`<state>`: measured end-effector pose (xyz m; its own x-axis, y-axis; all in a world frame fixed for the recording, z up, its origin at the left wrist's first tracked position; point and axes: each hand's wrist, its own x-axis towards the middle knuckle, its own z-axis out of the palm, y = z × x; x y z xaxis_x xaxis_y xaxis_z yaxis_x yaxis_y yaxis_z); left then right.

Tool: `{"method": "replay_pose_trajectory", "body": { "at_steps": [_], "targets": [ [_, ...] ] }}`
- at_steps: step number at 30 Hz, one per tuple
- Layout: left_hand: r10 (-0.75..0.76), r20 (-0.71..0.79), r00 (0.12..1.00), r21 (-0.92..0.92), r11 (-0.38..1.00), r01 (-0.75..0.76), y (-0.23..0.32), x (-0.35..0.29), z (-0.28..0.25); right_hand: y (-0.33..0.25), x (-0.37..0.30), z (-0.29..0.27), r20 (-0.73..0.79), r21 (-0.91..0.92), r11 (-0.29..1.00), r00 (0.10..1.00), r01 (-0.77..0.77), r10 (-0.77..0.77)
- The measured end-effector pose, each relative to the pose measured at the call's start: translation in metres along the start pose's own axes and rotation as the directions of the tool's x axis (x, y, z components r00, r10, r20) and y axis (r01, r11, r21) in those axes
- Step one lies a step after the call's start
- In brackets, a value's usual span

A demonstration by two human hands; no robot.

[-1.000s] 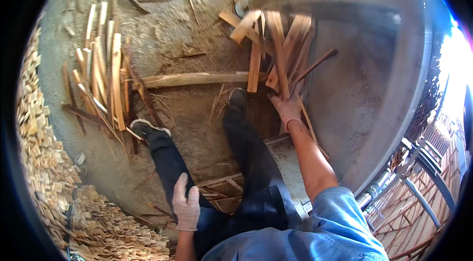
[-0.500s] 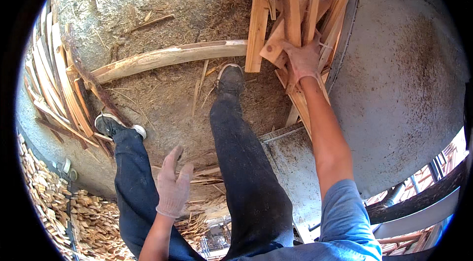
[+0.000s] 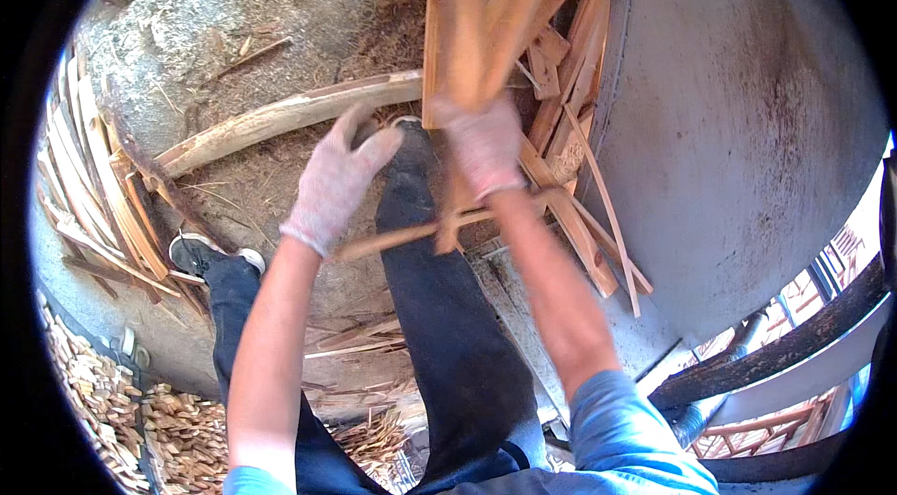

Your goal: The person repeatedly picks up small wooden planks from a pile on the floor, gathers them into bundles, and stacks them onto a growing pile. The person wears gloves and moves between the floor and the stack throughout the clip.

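Note:
My right hand (image 3: 482, 144), in a pale knitted glove, is closed round the lower part of some long wooden strips (image 3: 472, 23). They fan out upward from the fist and are smeared by motion. Below the fist their short ends show, and a thin crosswise stick (image 3: 388, 240) passes over my right leg. My left hand (image 3: 341, 177), gloved alike, hangs to the left of the strips with thumb and fingers apart and nothing in it. Beside my right forearm, loose wooden slats (image 3: 570, 233) lean in a heap against a grey metal panel (image 3: 719, 121).
A long curved log (image 3: 290, 116) lies across the dirt-strewn floor in front of my shoes. At the left is a stack of split strips (image 3: 93, 158). Piles of small wood pieces (image 3: 182, 430) lie lower left. Dark beams and pipes (image 3: 766, 359) stand lower right.
My right hand has lifted wooden strips from the heap and swung them left. My left hand has risen toward them. Some slats beside the metal panel have shifted.

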<state>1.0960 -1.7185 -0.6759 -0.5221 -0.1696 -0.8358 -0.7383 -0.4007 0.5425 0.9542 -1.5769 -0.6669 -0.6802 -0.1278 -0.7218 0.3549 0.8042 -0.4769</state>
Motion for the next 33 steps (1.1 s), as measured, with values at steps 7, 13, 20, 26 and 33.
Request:
{"method": "replay_pose_trajectory", "body": {
  "at_steps": [7, 13, 20, 26, 33],
  "targets": [
    [-0.125, 0.173, 0.977, -0.439, 0.878, 0.190, -0.021, -0.011, -0.035, -0.025, -0.086, 0.041, 0.614, -0.275, 0.949, 0.788, 0.154, 0.050],
    [-0.214, 0.331, 0.919, -0.643, 0.662, 0.386, -0.085, -0.066, -0.028, -0.005, -0.103, 0.027, 0.754, -0.538, 0.647, 0.651, 0.540, 0.084],
    [-0.468, 0.074, 0.881, -0.435, 0.779, 0.451, -0.134, -0.105, -0.024, 0.049, -0.098, 0.046, 0.736, -0.436, 0.781, 0.677, 0.447, 0.023],
    [-0.460, -0.148, 0.875, -0.332, 0.857, 0.394, -0.144, -0.119, -0.074, 0.115, -0.026, 0.092, 0.143, -0.169, 0.793, 0.781, -0.585, 0.607],
    [-0.394, -0.291, 0.872, -0.056, 0.917, 0.395, -0.161, -0.110, -0.097, 0.114, 0.005, 0.107, -0.397, -0.414, 0.794, 0.873, -0.446, 0.283]
  ]
}}
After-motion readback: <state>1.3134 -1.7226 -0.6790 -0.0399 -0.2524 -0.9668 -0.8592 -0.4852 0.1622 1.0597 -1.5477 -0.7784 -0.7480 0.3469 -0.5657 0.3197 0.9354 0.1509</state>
